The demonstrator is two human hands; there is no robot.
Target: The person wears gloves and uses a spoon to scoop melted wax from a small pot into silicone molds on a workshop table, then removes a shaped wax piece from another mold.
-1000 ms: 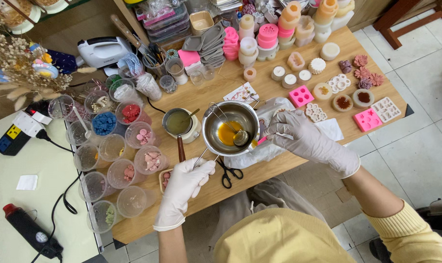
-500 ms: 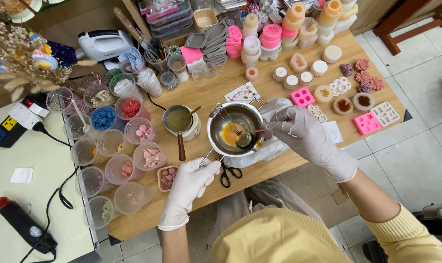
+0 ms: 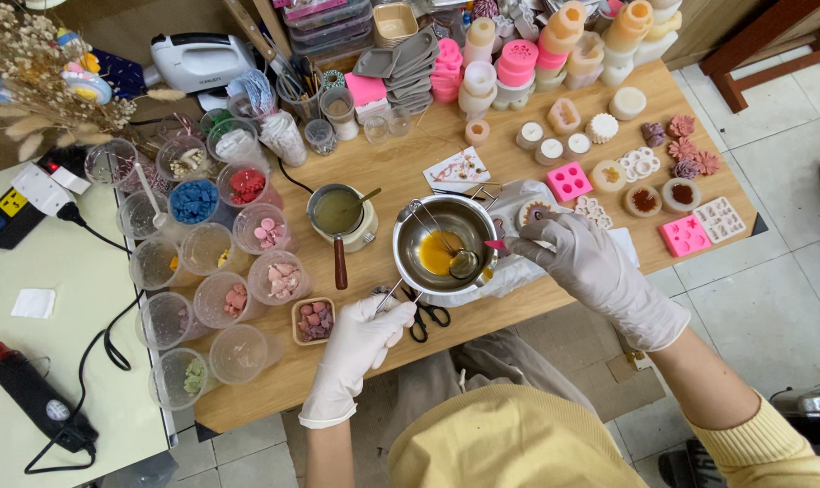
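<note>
Head view — left hand (image 3: 366,339) gripping bowl (image 3: 432,244), right hand (image 3: 577,262) stirring

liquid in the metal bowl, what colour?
Yellow-orange liquid, pooled in the metal bowl; the head view shows it best.

A light wooden worktable (image 3: 383,176) carries everything. Near its middle stands a small metal pot with a brown wooden handle (image 3: 339,215). Left of the pot cluster clear plastic cups of coloured wax pieces (image 3: 213,237). Right of it sit a steel mixing bowl of amber liquid (image 3: 432,242), black-handled scissors (image 3: 425,316) and pink silicone moulds (image 3: 684,235). Behind the pot stand stacked pink and cream round moulds (image 3: 518,59).
</note>
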